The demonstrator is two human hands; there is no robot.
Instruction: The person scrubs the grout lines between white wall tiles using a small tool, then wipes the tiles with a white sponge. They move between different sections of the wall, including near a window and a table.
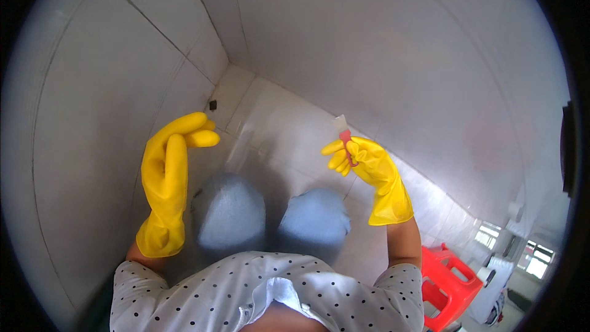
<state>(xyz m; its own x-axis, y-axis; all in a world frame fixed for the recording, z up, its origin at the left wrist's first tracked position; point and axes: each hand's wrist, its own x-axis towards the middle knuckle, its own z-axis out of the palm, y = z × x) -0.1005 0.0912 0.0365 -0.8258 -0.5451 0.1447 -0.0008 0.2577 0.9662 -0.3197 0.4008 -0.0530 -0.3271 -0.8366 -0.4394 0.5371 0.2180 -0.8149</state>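
Both of my hands wear long yellow rubber gloves. My right hand is closed around the red handle of a small scraper, whose flat pale blade points away from me, close to the foot of the right wall. To the left, my left hand is raised beside the left wall. Its fingers are bent loosely forward, the thumb stands apart from them, and nothing is in it. Part of the scraper's handle is hidden by the right glove's fingers.
Grey walls rise on the left and right, meeting in a corner ahead. A small dark object lies at the left wall's foot on the pale tiled floor. My knees are below. A red plastic stool stands right.
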